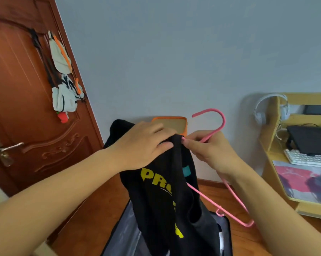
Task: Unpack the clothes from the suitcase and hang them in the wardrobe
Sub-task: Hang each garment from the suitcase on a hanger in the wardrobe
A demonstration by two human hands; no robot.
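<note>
I see both bare hands raised in front of a pale grey wall (174,52), working on one garment.

1. Left hand (143,145): its fingers are curled over the top edge of a black cotton T-shirt with yellow block lettering (161,196), thumb below, gripping the fabric at what looks like the collar area.
2. Right hand (209,150): its fingers are closed round the neck of a pink plastic clothes hanger (211,126), and its fingertips also touch the shirt's edge just beside the left hand.
3. Hanger position: the hook points up and to the left above the right hand. One arm of the hanger runs down behind the right wrist; the bottom bar emerges from the shirt and runs down to the right. How much of the hanger sits inside the shirt, I cannot tell.
4. T-shirt position: it hangs from both hands, bunched, directly above an open dark suitcase with a grey lining (124,235) on the wooden floor (100,209).

Surroundings: a brown panelled wooden door (17,108) stands at left with white and orange bags (63,71) hung on it. A light wooden desk (274,154) at right carries white headphones (261,111), a white keyboard (307,159) and a black laptop (311,139). An orange-rimmed box (172,122) stands against the wall behind the hands.
</note>
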